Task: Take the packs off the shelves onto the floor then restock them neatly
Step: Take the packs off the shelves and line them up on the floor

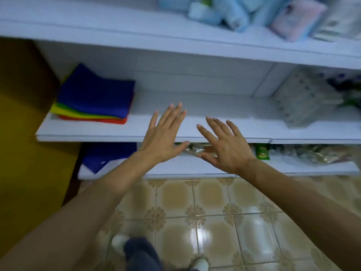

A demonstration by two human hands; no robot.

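Left hand (163, 137) and right hand (226, 145) were both flat, fingers spread, holding nothing. Packs (192, 150) sat on bottom shelf (185, 169) at 12 o'clock, behind the hands. Probably framing a two-handed scoop.

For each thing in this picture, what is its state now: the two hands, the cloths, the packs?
left hand: open, fingers spread, holding nothing.
right hand: open, fingers spread, holding nothing.
coloured cloths: folded, stacked at left end of middle shelf.
white pack: lying on middle shelf, right side.
blue packs: piled untidily on top shelf.
green pack: on lowest shelf, at its front.
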